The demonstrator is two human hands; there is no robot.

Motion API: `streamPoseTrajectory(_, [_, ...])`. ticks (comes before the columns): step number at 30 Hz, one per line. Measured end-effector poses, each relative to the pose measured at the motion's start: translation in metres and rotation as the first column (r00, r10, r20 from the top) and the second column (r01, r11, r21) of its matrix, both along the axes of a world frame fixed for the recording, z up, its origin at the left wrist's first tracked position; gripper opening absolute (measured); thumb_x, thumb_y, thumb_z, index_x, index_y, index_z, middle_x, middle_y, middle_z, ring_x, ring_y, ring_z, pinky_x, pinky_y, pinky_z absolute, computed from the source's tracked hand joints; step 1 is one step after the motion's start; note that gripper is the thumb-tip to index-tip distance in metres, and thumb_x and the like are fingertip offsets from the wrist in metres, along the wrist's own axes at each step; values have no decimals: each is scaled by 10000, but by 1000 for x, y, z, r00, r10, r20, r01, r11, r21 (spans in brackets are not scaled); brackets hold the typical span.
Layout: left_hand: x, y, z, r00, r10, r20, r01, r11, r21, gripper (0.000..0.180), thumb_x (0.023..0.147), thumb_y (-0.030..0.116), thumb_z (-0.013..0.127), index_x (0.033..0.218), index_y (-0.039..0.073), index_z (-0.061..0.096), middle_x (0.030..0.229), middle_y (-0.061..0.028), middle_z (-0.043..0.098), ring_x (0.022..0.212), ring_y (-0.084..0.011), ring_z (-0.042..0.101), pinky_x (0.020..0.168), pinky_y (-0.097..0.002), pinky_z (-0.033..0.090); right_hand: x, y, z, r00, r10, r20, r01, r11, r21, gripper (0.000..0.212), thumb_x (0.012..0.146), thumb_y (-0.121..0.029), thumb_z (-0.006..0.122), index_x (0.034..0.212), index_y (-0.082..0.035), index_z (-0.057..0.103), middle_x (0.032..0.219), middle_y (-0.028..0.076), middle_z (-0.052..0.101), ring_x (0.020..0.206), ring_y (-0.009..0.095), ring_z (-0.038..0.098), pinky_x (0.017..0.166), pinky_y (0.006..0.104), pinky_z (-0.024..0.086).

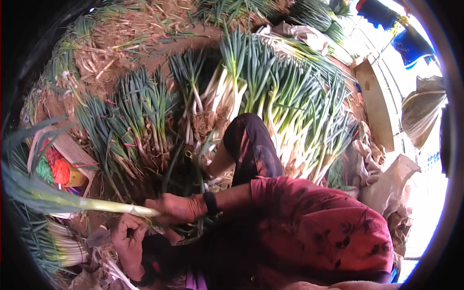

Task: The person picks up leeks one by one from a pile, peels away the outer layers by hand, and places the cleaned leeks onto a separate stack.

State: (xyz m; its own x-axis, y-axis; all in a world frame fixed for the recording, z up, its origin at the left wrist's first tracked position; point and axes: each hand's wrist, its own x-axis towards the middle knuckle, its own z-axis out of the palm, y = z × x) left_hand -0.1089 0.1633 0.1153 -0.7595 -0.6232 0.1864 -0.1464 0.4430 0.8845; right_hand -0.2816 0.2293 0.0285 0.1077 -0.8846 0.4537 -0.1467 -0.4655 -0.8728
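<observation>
A green onion stalk (87, 203) is gripped at its white end by the right hand (176, 208); the left hand (128, 241), fingers curled, is just below it. Bundled onions (140, 121) are piled on the ground beyond.

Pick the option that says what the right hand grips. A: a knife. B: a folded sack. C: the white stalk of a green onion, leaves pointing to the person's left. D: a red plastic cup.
C: the right hand is closed around the white stalk of a green onion, whose green leaves stretch off to the left, while the left hand sits just below it.
</observation>
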Motion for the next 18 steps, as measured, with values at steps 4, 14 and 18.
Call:
streamPoseTrajectory(4, [-2, 6, 3, 905, -194, 378, 130, 973, 189, 56, 739, -26, 618, 719, 9, 579, 721, -39, 608, 708, -102, 560, 664, -226, 435, 14, -1, -22, 997, -11, 75, 13, 1000, -27, 237, 800, -128, 565, 955, 19, 461, 688, 207, 529, 646, 390, 555, 559, 424, 435])
streamPoseTrajectory(14, [51, -86, -57, 647, 464, -606, -72, 828, 557, 500, 963, 399, 414, 1287, 19, 388, 1194, -186, 518, 1115, -327, 490, 980, -467, 372, 50, -41, -44, 849, -131, -511, 155, 988, 4, 420, 675, -203, 653, 1004, -11, 474, 744, 183, 545, 671, 403, 570, 551, 449, 461])
streamPoseTrajectory(18, [38, -113, -100, 505, 505, -700, -75, 833, 548, 532, 849, 266, 622, 1303, 106, 396, 1041, -114, 562, 915, -266, 543, 888, -408, 427, 65, -46, -64, 818, -181, -547, 284, 953, 109, 471, 690, -204, 643, 1086, 2, 492, 951, 192, 517, 727, 360, 582, 604, 430, 502])
